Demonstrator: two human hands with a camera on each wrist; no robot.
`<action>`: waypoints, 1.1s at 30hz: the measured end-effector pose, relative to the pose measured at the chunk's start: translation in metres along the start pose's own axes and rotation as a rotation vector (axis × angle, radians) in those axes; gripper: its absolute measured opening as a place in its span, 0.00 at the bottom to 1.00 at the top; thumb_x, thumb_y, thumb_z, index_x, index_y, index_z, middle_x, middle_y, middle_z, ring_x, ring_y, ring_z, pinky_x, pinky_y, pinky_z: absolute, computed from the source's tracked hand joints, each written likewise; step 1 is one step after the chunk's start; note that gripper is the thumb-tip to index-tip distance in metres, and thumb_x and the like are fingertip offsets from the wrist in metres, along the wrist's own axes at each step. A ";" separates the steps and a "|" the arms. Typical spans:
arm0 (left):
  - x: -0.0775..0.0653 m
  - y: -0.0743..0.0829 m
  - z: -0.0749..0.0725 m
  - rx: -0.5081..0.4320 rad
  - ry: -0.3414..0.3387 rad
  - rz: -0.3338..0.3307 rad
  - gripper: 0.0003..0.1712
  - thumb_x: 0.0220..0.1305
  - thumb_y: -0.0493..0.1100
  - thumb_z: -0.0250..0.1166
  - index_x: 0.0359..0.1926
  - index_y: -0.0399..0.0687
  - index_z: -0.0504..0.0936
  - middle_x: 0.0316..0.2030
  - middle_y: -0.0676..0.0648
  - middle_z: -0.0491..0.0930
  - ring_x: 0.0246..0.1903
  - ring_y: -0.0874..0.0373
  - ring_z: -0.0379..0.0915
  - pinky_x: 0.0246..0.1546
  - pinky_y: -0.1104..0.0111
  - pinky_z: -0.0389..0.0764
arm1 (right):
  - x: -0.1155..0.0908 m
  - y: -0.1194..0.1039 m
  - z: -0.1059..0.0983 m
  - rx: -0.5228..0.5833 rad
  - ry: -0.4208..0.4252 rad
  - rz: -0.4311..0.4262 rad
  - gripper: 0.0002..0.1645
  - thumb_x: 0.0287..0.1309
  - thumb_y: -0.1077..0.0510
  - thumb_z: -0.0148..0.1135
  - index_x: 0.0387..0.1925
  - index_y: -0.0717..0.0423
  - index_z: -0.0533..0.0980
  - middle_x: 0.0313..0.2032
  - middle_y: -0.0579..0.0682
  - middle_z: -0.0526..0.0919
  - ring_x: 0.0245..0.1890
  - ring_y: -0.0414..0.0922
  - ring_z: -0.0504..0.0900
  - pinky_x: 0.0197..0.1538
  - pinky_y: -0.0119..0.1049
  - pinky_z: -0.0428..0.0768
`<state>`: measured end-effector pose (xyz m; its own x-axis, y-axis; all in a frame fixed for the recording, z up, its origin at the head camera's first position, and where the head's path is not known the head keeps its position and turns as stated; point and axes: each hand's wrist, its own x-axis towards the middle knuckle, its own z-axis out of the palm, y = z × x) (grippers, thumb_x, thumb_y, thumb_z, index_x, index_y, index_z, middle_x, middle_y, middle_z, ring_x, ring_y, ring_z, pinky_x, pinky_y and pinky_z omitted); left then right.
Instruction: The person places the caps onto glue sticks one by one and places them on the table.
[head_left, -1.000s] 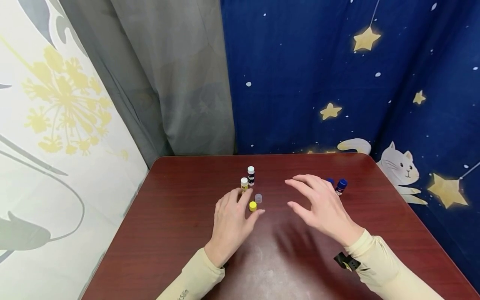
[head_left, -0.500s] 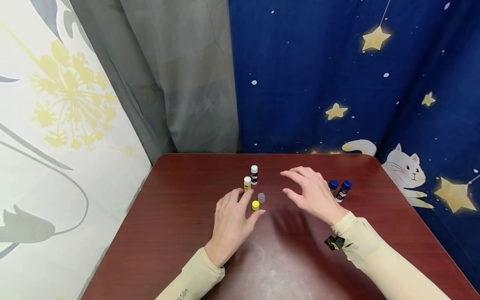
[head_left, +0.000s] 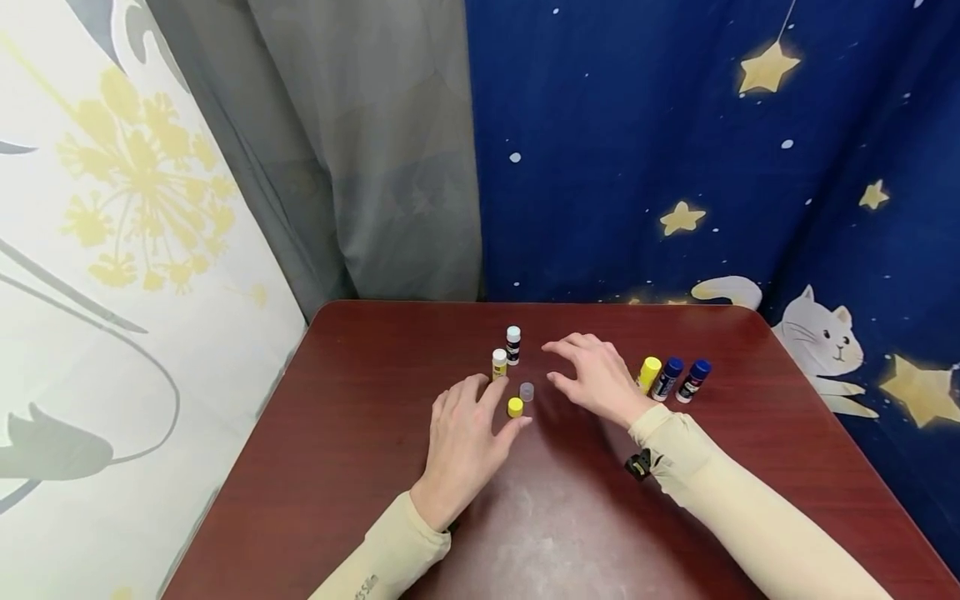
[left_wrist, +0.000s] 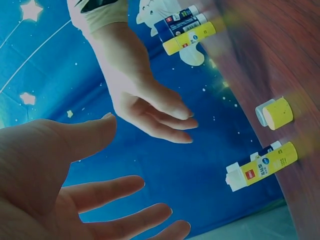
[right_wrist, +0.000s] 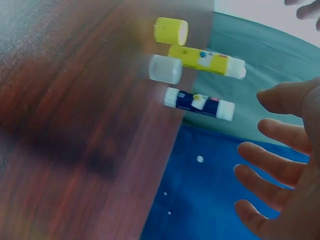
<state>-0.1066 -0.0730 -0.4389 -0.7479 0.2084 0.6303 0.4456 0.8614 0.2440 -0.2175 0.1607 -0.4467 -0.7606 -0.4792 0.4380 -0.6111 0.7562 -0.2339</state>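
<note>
My left hand (head_left: 463, 433) hovers with extended, spread fingers just in front of an uncapped yellow glue stick (head_left: 499, 363), holding nothing. Behind that stick stands an uncapped dark blue glue stick (head_left: 513, 347) with a white top. A yellow cap (head_left: 515, 407) and a translucent cap (head_left: 527, 392) sit on the table to the right of the left fingers. Above the table, right of the caps, my right hand (head_left: 598, 379) is also empty, its fingers loosely bent and apart. The right wrist view shows the dark blue stick (right_wrist: 200, 103) beyond the right fingertips.
Right of my right hand stand a yellow glue stick (head_left: 648, 374) and two blue-capped glue sticks, one (head_left: 667, 380) beside the other (head_left: 693, 382). The reddish-brown table (head_left: 345, 433) ends at curtains (head_left: 405, 167) behind.
My right hand has moved left toward the caps and uncovered the yellow and blue glue sticks behind it. The left hand stays nearly still. The head view has shifted slightly.
</note>
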 end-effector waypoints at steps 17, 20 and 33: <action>-0.001 -0.003 -0.002 0.008 0.030 0.003 0.33 0.54 0.61 0.76 0.57 0.51 0.83 0.49 0.44 0.79 0.48 0.46 0.77 0.51 0.46 0.75 | 0.009 0.004 0.055 -0.060 -0.121 -0.052 0.21 0.53 0.52 0.73 0.50 0.45 0.85 0.43 0.43 0.84 0.44 0.47 0.79 0.42 0.49 0.74; -0.002 -0.003 -0.003 0.007 0.029 0.000 0.33 0.53 0.61 0.76 0.57 0.51 0.83 0.49 0.44 0.79 0.48 0.46 0.77 0.51 0.46 0.75 | 0.008 0.002 0.060 -0.063 -0.145 -0.053 0.20 0.53 0.52 0.73 0.50 0.44 0.85 0.42 0.42 0.83 0.44 0.46 0.79 0.42 0.48 0.73; -0.004 -0.006 -0.003 0.008 0.024 -0.011 0.35 0.51 0.62 0.77 0.57 0.51 0.83 0.49 0.44 0.79 0.49 0.45 0.77 0.52 0.45 0.73 | 0.008 -0.001 0.071 -0.055 -0.139 -0.082 0.16 0.53 0.53 0.74 0.45 0.44 0.86 0.40 0.43 0.84 0.42 0.47 0.78 0.41 0.48 0.73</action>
<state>-0.1049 -0.0806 -0.4411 -0.7405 0.1874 0.6454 0.4331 0.8673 0.2452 -0.2386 0.1246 -0.5049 -0.7340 -0.5946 0.3283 -0.6625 0.7333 -0.1529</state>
